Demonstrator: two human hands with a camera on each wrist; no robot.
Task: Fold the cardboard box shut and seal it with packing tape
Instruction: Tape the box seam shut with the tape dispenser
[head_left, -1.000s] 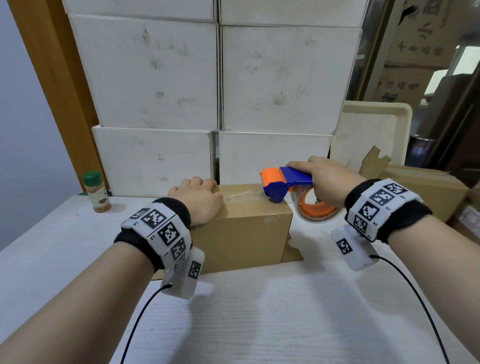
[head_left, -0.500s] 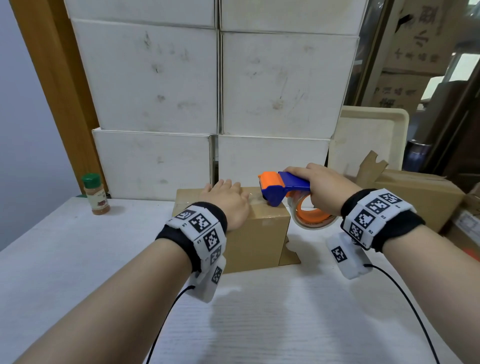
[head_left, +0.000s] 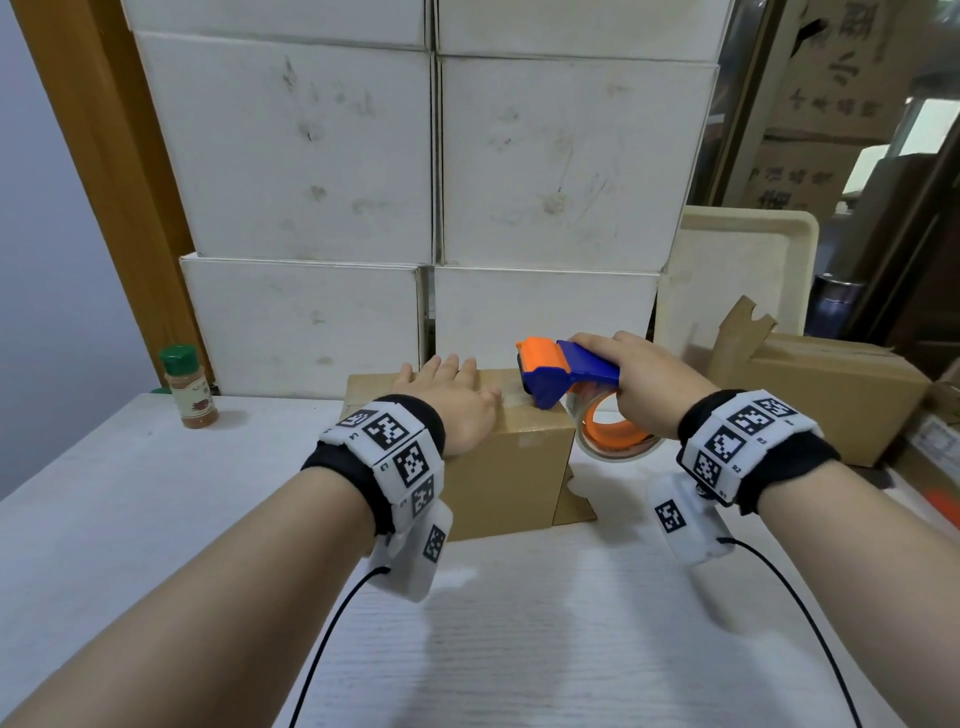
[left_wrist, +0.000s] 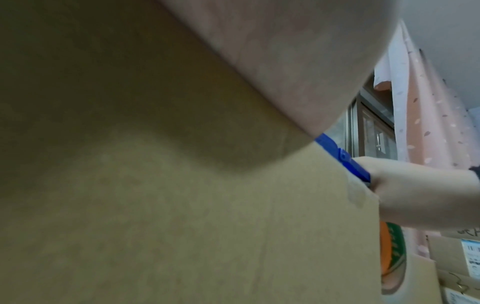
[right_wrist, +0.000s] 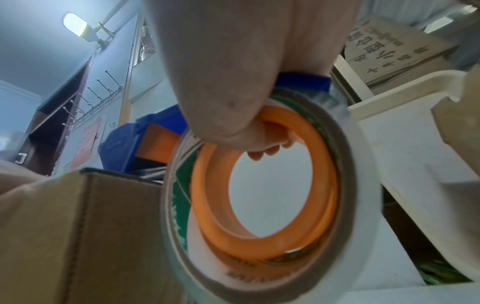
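A small brown cardboard box (head_left: 511, 467) stands on the white table, its top flaps down. My left hand (head_left: 452, 395) lies flat on the box top with fingers straight, pressing it; the left wrist view shows only the palm (left_wrist: 298, 61) against the box wall (left_wrist: 182, 226). My right hand (head_left: 644, 384) grips the blue and orange tape dispenser (head_left: 561, 374), whose head sits on the box top near its right edge. The clear tape roll (right_wrist: 262, 189) on its orange core hangs off the box's right side. A strip of clear tape runs along the top.
White cartons (head_left: 431, 171) are stacked right behind the box. A spice jar with a green cap (head_left: 188, 387) stands at the left. Another cardboard box (head_left: 831, 395) and a cream tray (head_left: 743, 280) stand at the right. The white table (head_left: 519, 649) stretches toward me.
My left hand has slid from the box's left end toward the right and opened flat on top. The right hand and dispenser have barely moved.
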